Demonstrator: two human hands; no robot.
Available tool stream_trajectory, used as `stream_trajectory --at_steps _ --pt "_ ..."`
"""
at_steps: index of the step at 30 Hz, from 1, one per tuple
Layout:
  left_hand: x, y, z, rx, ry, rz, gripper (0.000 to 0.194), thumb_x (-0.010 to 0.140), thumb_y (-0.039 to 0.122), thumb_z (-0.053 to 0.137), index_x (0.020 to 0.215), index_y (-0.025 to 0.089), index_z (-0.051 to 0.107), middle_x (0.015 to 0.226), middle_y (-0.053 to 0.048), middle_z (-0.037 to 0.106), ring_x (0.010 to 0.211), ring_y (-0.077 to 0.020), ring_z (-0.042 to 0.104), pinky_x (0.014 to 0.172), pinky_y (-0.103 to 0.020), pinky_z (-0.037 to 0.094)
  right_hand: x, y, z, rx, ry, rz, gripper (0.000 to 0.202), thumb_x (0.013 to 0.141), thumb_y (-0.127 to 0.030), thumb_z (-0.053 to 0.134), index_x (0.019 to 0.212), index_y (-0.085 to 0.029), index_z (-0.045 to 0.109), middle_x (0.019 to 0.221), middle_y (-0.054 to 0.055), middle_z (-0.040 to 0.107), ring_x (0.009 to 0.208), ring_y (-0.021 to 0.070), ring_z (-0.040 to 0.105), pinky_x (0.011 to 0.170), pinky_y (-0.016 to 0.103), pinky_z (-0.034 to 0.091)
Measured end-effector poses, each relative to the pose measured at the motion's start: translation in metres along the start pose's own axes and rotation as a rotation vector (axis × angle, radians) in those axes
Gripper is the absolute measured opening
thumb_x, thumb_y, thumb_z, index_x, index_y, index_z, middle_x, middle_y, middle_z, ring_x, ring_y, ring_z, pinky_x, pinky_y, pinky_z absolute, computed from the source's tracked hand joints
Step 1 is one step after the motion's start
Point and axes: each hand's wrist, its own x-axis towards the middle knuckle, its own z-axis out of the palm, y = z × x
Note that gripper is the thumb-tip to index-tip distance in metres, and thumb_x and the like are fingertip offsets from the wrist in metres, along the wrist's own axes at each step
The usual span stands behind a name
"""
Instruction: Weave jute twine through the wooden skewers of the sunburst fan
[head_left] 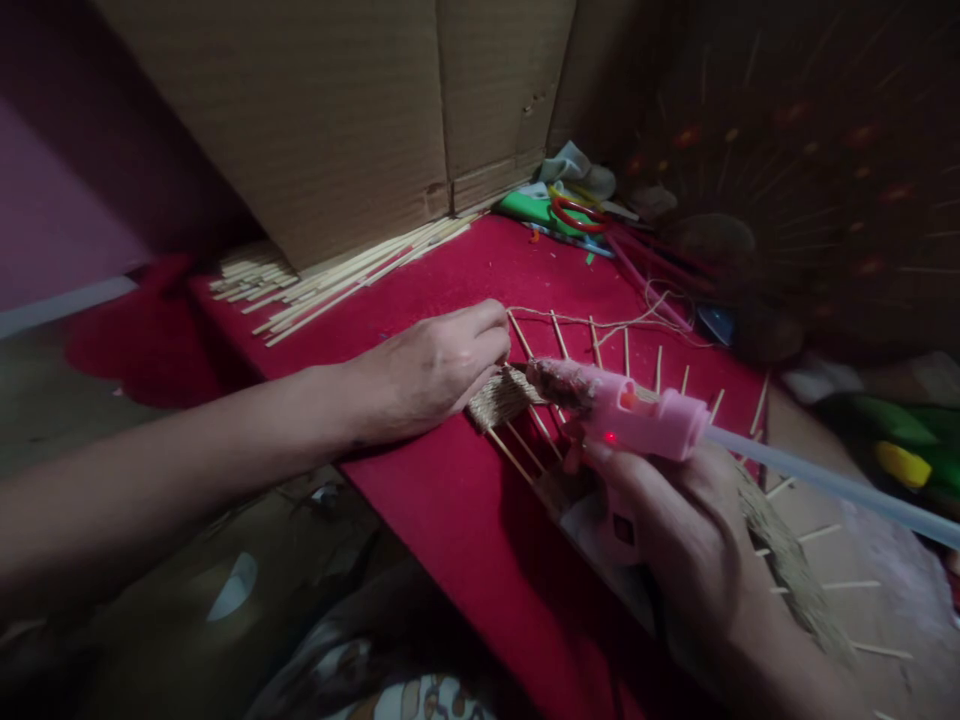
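Note:
My left hand (442, 360) is closed in a pinch at the end of a row of thin wooden sticks (523, 336). A strand of twine (574, 318) runs from its fingertips to the right; the exact grip is hidden. Below those fingers, a woven band of twine (495, 398) wraps the sticks. My right hand (686, 520) is wrapped round a pink glue gun (649, 425) with a red light lit. The gun's grimy nozzle points left, close to the woven band and my left fingers. A long translucent glue stick (817, 475) sticks out of its back.
Loose wooden sticks (360, 270) lie along a cardboard sheet (337, 120) on the red tabletop (450, 490). Red-handled scissors (577, 215) and a green item (529, 208) sit at the back. Another twine-wrapped piece with sticks (795, 570) curves at the right.

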Motion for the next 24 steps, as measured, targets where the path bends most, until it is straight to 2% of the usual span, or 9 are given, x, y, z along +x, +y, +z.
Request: stream_trajectory --at_steps 4,10,24 --pt "0.0002 0.0003 -0.0008 -0.018 -0.004 -0.023 0.023 0.095 0.019 0.036 0.088 0.012 0.056 0.096 -0.01 0.056 0.086 -0.0165 0.057 0.076 -0.028 0.049 0.0055 -0.0053 -0.0008 -0.034 -0.024 -0.055 0.024 0.078 -0.023 0.056 0.098 -0.025 0.069 0.076 0.004 0.065 0.078 0.0247 0.063 0.063 0.035 0.051" --pt "0.0 0.0005 -0.0004 -0.045 -0.003 -0.031 0.023 0.095 0.018 0.036 0.089 0.012 0.057 0.097 -0.011 0.057 0.087 -0.0172 0.057 0.076 -0.03 0.05 0.0042 -0.0059 0.002 -0.057 -0.013 -0.061 0.032 0.079 -0.023 0.054 0.109 -0.026 0.066 0.08 0.005 0.066 0.082 0.026 0.063 0.064 0.036 0.051" --pt "-0.0011 -0.0003 0.0004 -0.051 0.001 -0.031 0.022 0.094 0.018 0.04 0.088 0.012 0.06 0.097 -0.011 0.057 0.085 -0.0162 0.057 0.073 -0.028 0.049 0.0024 -0.0001 0.0012 -0.039 -0.01 -0.073 0.02 0.081 -0.026 0.055 0.093 -0.026 0.071 0.076 0.005 0.066 0.078 0.0265 0.063 0.064 0.038 0.052"
